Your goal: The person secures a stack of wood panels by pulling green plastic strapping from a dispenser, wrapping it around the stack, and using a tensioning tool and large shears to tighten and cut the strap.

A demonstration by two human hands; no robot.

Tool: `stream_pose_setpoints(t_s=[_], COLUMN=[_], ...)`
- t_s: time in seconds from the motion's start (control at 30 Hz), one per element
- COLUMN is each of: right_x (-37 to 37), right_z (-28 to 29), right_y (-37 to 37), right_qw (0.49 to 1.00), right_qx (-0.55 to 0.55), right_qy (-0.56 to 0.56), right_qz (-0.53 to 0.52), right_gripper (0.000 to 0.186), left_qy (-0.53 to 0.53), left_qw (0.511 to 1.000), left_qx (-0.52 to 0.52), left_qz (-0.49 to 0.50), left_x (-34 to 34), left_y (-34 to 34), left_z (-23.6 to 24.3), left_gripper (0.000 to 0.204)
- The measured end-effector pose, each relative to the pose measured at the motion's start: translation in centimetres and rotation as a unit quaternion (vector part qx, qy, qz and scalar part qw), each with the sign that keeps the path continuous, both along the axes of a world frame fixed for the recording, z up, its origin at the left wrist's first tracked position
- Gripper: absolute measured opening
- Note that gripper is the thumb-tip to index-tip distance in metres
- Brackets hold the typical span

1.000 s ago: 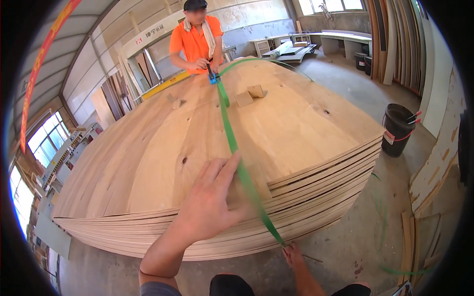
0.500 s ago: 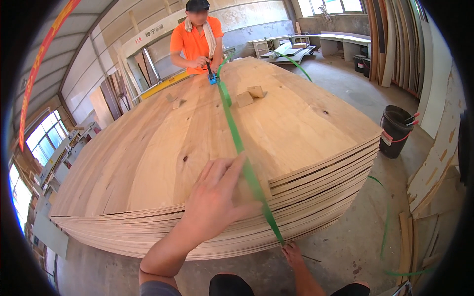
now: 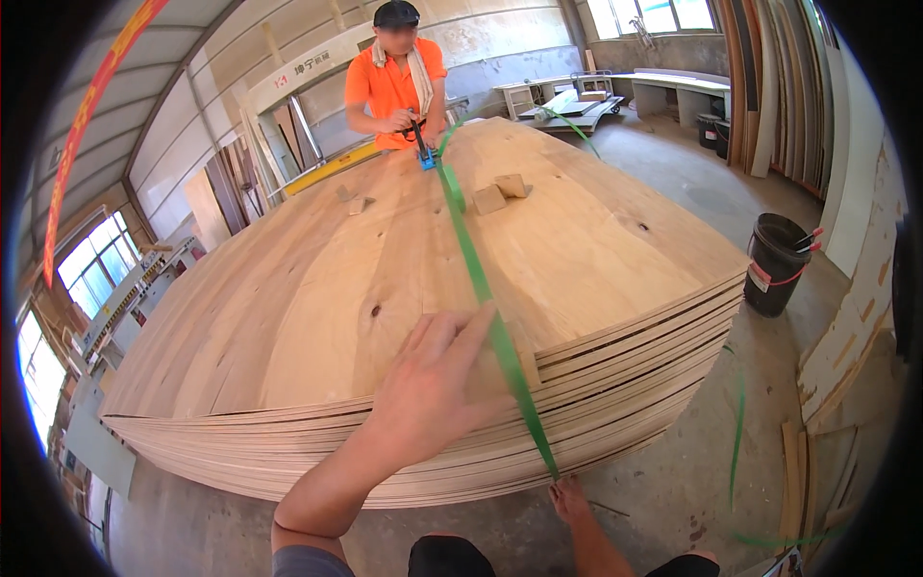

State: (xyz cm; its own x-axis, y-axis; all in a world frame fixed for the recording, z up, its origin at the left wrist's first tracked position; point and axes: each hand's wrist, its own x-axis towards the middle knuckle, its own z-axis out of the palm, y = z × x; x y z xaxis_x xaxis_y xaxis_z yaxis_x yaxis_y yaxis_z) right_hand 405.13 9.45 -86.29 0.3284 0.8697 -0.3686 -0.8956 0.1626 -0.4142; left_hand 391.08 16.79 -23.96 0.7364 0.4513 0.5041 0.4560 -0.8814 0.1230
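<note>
Green strap (image 3: 468, 252) runs down the middle of my head view, across the top of the stack (image 3: 308, 317) and over its near edge. At the far side, a co-worker (image 3: 394, 91) grips a blue tool (image 3: 427, 159) at the strap's other end, where the strap bulges in a fold. My left hand (image 3: 437, 380) is loose, fingers spread and clasping nothing, above the near edge; blur hides whether a fingertip touches the strap. My right hand (image 3: 569, 498) is pinched round the strap's lower end, below that edge.

As I judge it, a sudden pull from the tool could trap my left fingers against the boards, since they sit so close. If my right grip slips, the strap could go slack and skew; drawn hard, it might dent the top board's edge. Sideways drift could nudge the blocks (image 3: 500, 190) lying near it.

The strap lies just right of my left hand and rises away, up and left, from my right.
</note>
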Motion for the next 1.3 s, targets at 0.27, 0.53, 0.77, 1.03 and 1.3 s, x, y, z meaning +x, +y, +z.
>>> stream_pose_setpoints(t_s=[0.27, 0.53, 0.77, 1.03, 1.3], right_x=[0.9, -0.7, -2.8, -4.4, 5.7], right_z=[-3.7, -0.4, -4.4, -1.8, 31.3], right_y=[-0.1, 1.0, -1.6, -12.8, -23.9], right_qw=[0.996, 0.999, 0.951, 0.863, 0.853], right_qx=[0.068, -0.024, 0.03, -0.225, -0.342], right_qy=[0.027, -0.005, -0.3, -0.407, -0.27], right_qz=[0.056, 0.035, 0.071, 0.198, 0.289], right_gripper=[0.107, 0.104, 0.051, 0.036, 0.032], left_qy=[0.004, 0.066, 0.168, 0.19, 0.204], left_qw=[1.0, 0.998, 0.984, 0.965, 0.968], left_qx=[-0.022, 0.002, 0.057, -0.165, -0.144], left_qz=[0.003, 0.011, 0.003, -0.073, -0.036], left_x=[0.2, 0.2, 0.1, 1.0, 2.1], left_y=[-0.2, 0.5, 2.4, 3.8, 3.6], left_z=[0.3, 1.6, 3.2, 4.7, 8.2], left_gripper=[0.078, 0.082, 0.078, 0.085, 0.079])
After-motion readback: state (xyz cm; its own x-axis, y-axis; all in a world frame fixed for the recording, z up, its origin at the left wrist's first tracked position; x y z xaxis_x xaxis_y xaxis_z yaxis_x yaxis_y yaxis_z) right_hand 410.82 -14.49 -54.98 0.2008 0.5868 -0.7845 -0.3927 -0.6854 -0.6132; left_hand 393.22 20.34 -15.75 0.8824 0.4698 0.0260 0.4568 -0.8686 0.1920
